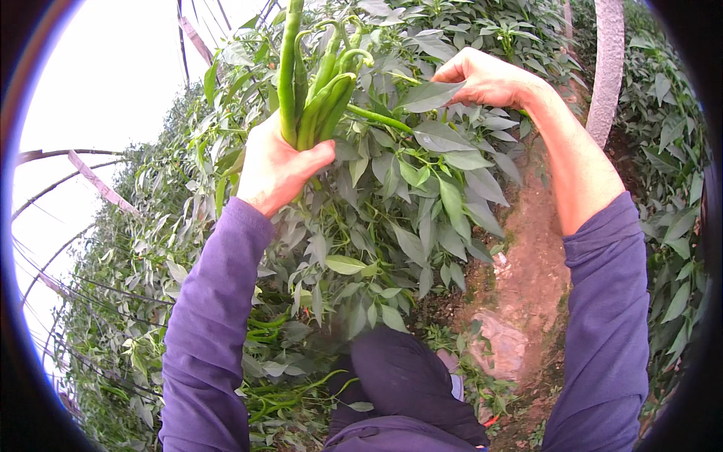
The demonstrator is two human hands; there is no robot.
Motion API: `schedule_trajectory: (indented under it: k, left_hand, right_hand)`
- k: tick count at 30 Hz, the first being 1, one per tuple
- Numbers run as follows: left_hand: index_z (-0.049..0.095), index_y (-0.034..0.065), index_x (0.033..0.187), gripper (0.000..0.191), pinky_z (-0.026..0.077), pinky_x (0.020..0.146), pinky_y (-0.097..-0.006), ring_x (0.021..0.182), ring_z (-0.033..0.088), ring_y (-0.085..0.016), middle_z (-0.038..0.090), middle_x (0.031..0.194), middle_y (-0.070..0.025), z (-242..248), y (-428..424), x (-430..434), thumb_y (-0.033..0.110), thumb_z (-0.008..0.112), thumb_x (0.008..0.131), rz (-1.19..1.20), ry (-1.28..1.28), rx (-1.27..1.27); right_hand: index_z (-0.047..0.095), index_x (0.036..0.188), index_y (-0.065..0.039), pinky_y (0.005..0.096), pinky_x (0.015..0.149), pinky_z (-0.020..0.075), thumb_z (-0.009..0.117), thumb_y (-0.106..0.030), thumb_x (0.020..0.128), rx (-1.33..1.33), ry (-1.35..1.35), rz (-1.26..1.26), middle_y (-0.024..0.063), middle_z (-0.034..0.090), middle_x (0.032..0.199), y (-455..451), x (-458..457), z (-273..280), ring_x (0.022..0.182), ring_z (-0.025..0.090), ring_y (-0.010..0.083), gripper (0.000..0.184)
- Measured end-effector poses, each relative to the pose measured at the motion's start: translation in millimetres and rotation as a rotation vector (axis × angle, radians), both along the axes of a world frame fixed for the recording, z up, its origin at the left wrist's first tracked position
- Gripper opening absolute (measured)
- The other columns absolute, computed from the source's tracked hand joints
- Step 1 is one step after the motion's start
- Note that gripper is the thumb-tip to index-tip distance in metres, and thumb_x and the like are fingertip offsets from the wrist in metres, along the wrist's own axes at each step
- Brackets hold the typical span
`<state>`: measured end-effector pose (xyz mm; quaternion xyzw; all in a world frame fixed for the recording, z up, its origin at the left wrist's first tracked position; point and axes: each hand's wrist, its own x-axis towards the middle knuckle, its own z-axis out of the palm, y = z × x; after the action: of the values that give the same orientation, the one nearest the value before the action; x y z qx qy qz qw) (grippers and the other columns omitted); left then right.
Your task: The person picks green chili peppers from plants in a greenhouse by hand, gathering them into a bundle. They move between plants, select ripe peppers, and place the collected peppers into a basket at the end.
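Observation:
My left hand [279, 166] is closed around the lower ends of a bunch of long green peppers [325, 101], their curled stems pointing up. To the right, my right hand [488, 79] reaches into the pepper plant [440, 220] with its fingers bent downward. A broad leaf [432, 96] partly covers those fingertips, so whatever may be between them is hidden. Between the two hands, a slender green pepper [379, 117] slants among the leaves.
A pale post [607, 73] rises beyond my right forearm. Bare soil path [534, 226] runs along the right, with a crumpled plastic sheet [500, 344] on it. Several green peppers [277, 401] lie low by my knee [406, 367]. Thin curved frame bars [68, 152] stand at left.

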<state>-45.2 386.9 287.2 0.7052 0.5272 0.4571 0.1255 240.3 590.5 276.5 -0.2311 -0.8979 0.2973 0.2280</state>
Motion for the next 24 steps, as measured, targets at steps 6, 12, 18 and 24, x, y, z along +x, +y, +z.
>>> schedule_trajectory:
  k: [6,12,18,24]
  left_hand:
    - [0.069,-0.0020,0.108,0.025,0.055,0.075,-0.0275,0.081,0.064,-0.008,0.071,0.093,-0.0024,-0.9,2.9,2.8,0.001,0.076,0.084,0.029,0.042,0.002]
    - [0.063,-0.0007,0.127,0.049,0.054,0.087,-0.0284,0.095,0.061,-0.008,0.069,0.109,-0.0005,-0.5,-3.5,10.3,-0.002,0.080,0.081,-0.049,-0.111,-0.100]
    - [0.067,-0.0015,0.118,0.036,0.055,0.082,-0.0284,0.089,0.065,-0.009,0.070,0.101,-0.0021,2.4,-9.6,17.8,-0.002,0.077,0.083,-0.094,-0.095,-0.037]
    - [0.070,-0.0025,0.109,0.028,0.056,0.076,-0.0266,0.081,0.066,-0.009,0.072,0.093,-0.0037,12.2,-24.2,39.3,0.000,0.079,0.082,-0.200,-0.266,-0.023]
  right_hand:
    - [0.078,0.107,-0.005,0.0269,0.059,0.0487,0.074,-0.033,0.094,-0.184,-0.073,-0.045,0.0007,0.072,0.084,-25.3,-11.0,-3.1,0.065,0.056,0.0080,0.030]
    - [0.074,0.099,-0.005,0.0302,0.060,0.0499,0.073,-0.036,0.090,-0.130,-0.198,-0.072,0.0026,0.069,0.084,-43.5,-35.7,13.7,0.069,0.057,0.0111,0.033]
    - [0.068,0.076,-0.005,0.0275,0.054,0.0451,0.066,-0.019,0.087,-0.133,-0.121,-0.106,-0.0020,0.061,0.068,-49.1,-44.2,35.1,0.063,0.055,0.0096,0.017]
    - [0.065,0.071,-0.007,0.0291,0.051,0.0362,0.071,-0.024,0.090,-0.084,-0.159,-0.235,-0.0044,0.054,0.066,-37.5,-38.2,42.9,0.057,0.045,0.0080,0.027]
